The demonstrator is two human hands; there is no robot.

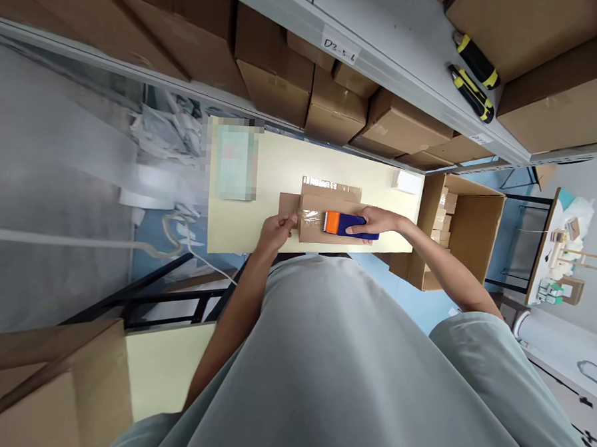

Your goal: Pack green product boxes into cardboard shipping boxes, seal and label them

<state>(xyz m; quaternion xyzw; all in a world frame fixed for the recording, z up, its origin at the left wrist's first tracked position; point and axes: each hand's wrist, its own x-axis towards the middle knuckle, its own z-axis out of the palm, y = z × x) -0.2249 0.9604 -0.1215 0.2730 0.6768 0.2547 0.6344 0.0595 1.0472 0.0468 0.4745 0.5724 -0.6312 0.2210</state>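
Observation:
A small brown cardboard box [329,208] lies on the pale yellow table [281,169]. My right hand [373,222] is closed round the blue handle of a tape dispenser [346,224] with an orange front, which rests on the box's top. Clear tape runs from the dispenser toward the box's left end. My left hand [277,230] has its fingers curled and pressed against that left end, at the tape's start.
An open carton [471,226] with small boxes inside stands to the right of the table. Shelves above hold several brown cartons [334,108] and two yellow-black cutters [474,76]. Another carton [44,383] sits at the lower left. Plastic wrapping lies to the left.

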